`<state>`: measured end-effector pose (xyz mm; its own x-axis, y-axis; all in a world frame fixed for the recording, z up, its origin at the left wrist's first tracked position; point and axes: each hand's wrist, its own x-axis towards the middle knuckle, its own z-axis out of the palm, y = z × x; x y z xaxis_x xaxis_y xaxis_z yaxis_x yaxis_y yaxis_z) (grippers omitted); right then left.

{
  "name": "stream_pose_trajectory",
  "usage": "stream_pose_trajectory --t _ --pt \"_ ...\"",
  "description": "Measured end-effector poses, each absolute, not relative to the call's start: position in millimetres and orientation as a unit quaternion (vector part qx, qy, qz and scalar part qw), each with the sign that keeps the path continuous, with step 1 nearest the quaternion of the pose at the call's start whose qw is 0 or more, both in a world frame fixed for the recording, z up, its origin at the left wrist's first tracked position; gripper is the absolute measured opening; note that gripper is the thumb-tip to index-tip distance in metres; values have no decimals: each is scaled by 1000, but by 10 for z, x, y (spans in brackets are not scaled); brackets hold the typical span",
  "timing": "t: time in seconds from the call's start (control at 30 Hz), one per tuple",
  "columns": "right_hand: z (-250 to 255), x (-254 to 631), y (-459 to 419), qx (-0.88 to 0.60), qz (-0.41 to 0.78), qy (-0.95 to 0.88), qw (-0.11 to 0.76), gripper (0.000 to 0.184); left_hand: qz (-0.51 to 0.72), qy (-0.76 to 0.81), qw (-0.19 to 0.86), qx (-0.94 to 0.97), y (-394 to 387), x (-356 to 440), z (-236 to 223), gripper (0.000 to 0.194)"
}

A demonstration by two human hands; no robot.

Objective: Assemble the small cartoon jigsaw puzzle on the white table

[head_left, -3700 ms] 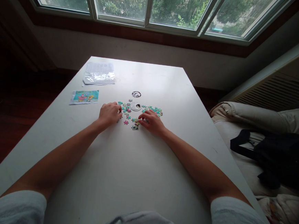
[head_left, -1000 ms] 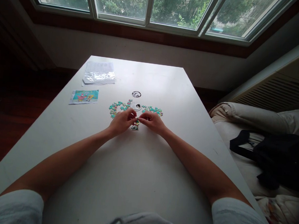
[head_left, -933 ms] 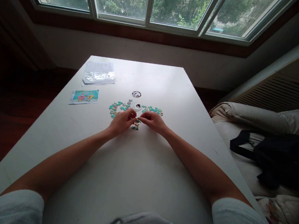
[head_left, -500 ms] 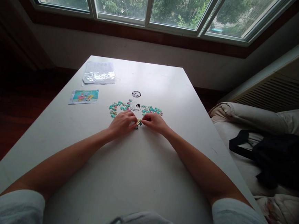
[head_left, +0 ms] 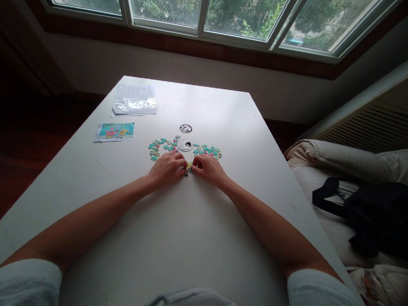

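Both my hands meet at the middle of a white table [head_left: 168, 244]. My left hand [head_left: 167, 167] and my right hand [head_left: 208, 168] have their fingers curled and pressed down on a small joined cluster of puzzle pieces [head_left: 188, 167] between them. Loose teal, pink and yellow puzzle pieces [head_left: 160, 146] lie spread just beyond my left hand, and more loose pieces [head_left: 208, 150] lie beyond my right hand. Most of the cluster is hidden under my fingertips.
A round cable grommet [head_left: 185, 145] and a second one [head_left: 185, 128] sit behind the pieces. A cartoon reference picture [head_left: 114, 131] and a clear plastic bag on paper [head_left: 135, 101] lie at far left. A black bag [head_left: 376, 213] rests on bedding to the right.
My left hand moved right from the loose pieces to the small cluster. Both hands then lowered from holding pieces just above the table to pressing them down on it.
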<state>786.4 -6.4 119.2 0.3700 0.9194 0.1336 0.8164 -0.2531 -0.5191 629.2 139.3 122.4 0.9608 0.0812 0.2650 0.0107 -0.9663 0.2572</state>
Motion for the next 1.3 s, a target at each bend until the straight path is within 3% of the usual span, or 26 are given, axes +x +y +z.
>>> stream_pose_trajectory --t 0.23,0.97,1.3 --pt "1162 7908 -80 -757 114 -575 287 1 140 21 127 982 1404 6284 1218 14" --pt "1124 7956 -94 -716 98 -637 270 3 134 -1 159 978 1449 6291 1246 23" --pt "1158 8018 -89 -694 126 -645 294 8 119 -10 124 985 1452 6282 1254 24"
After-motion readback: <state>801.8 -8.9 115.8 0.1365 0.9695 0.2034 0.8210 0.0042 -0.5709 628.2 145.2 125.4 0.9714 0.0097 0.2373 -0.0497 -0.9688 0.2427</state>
